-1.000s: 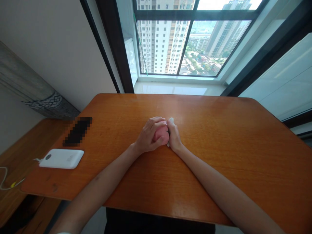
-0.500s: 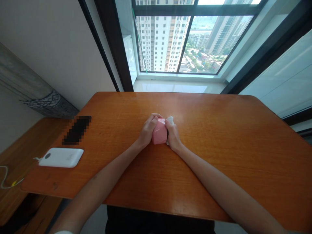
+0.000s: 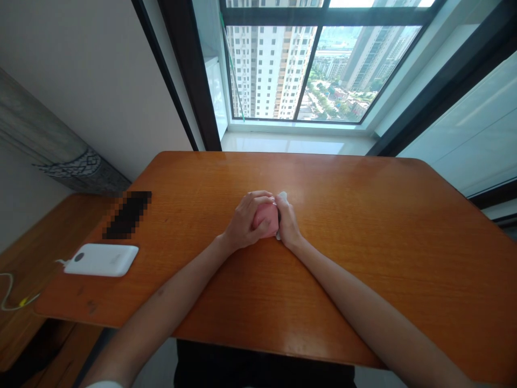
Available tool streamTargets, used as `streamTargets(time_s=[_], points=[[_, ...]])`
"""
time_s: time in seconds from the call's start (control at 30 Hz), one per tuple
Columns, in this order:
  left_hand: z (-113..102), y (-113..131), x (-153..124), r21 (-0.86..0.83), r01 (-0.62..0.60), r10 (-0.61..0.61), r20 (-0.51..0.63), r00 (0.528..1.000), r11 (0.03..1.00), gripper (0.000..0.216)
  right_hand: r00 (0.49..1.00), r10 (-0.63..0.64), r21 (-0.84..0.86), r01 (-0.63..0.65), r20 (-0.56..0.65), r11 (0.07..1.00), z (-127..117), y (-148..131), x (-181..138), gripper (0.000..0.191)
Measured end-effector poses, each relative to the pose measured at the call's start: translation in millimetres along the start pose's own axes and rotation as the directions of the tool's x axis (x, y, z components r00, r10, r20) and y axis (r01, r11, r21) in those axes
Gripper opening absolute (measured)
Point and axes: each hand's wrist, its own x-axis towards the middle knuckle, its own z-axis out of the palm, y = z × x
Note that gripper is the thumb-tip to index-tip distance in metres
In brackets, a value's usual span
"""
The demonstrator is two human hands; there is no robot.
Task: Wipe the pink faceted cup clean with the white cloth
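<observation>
A small, glossy pink box-like object is between my hands over the middle of the table; its exact kind I cannot make out. My left hand wraps round it, fingers over the far side and top, thumb along the near side. On the right, my right hand is closed round a crumpled white tissue or cloth, pressed against the pink object's right side. A narrow dark strip shows between that hand and the pink object. Most of the white piece is hidden by the fingers.
The brown wooden table spreads around my hands. At its left lie a white power bank-like device with a cable and a dark pixelated rectangle. A wooden bench stands left of the table. Beyond the far edge is a window.
My left hand has shifted its grip: its fingers now reach further over the pink object and the thumb lies across its near side. My right hand stays nearly in place.
</observation>
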Motion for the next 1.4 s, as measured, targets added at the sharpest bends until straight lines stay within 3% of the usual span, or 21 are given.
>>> streamTargets(time_s=[0.17,0.3,0.37,0.47,0.57,0.63,0.7,0.77,0.83,0.9,0.97,1.07,1.27,1.4], points=[[3.8,6.2,2.5,-0.012,0.069,-0.069,-0.031,0.997,0.998,0.031,0.999,-0.027,-0.022,0.026,-0.019,0.999,-0.1,1.0,-0.4,0.056],[6.8,13.1,9.5,-0.12,0.24,-0.248,-0.056,0.967,0.963,0.029,0.999,-0.017,-0.03,0.016,-0.027,0.999,-0.9,4.1,-1.1,0.058],[7.8,14.7,14.9,-0.208,0.384,-0.403,-0.052,0.914,0.899,0.03,1.0,-0.003,-0.033,0.003,-0.023,0.999,-1.3,5.4,-1.4,0.059],[8.4,14.3,23.0,-0.345,0.596,-0.634,0.004,0.774,0.725,0.037,1.0,-0.006,-0.05,0.006,-0.005,0.999,-1.5,5.9,-2.3,0.059],[9.0,13.9,27.0,-0.42,0.668,-0.72,0.047,0.692,0.615,0.043,1.0,-0.022,-0.064,0.022,0.005,0.998,-1.2,5.2,-3.4,0.057],[10.1,14.3,26.2,-0.435,0.652,-0.713,0.03,0.7,0.621,0.042,1.0,-0.017,-0.055,0.017,-0.004,0.998,-0.6,4.5,-3.8,0.056],[11.2,13.3,22.7,-0.432,0.607,-0.676,-0.012,0.736,0.668,0.04,1.0,-0.006,-0.043,0.006,-0.012,0.999,0.0,4.0,-3.6,0.056],[10.8,9.4,17.2,-0.394,0.518,-0.582,-0.056,0.811,0.76,0.039,1.0,0.005,-0.033,-0.005,-0.013,0.999,0.6,3.4,-2.8,0.057],[7.9,2.9,10.9,-0.309,0.373,-0.415,-0.08,0.906,0.875,0.04,1.0,0.022,-0.02,-0.022,-0.005,1.0,0.8,2.6,-1.7,0.057],[3.2,-4.2,5.1,-0.209,0.225,-0.246,-0.08,0.966,0.952,0.044,0.999,0.039,-0.007,-0.039,0.004,0.999,0.6,1.7,-0.8,0.057],[-1.7,-9.1,1.0,-0.116,0.093,-0.095,-0.012,0.995,0.989,0.051,0.999,0.038,-0.004,-0.038,0.0,0.999,0.3,1.2,-0.2,0.056],[-5.3,-10.7,-1.6,-0.016,-0.036,0.037,0.088,0.995,0.999,0.067,0.999,0.004,-0.005,-0.004,-0.035,1.0,-0.4,2.7,0.6,0.054],[-1.0,-4.0,1.5,-0.016,0.037,-0.036,0.05,0.998,0.999,0.051,0.999,-0.032,-0.004,0.032,-0.04,0.999,-0.9,7.0,2.9,0.053],[3.9,4.5,7.4,-0.175,0.225,-0.229,-0.003,0.973,0.958,0.039,0.998,-0.046,-0.002,0.046,-0.04,0.999,-1.1,5.7,1.3,0.053]])
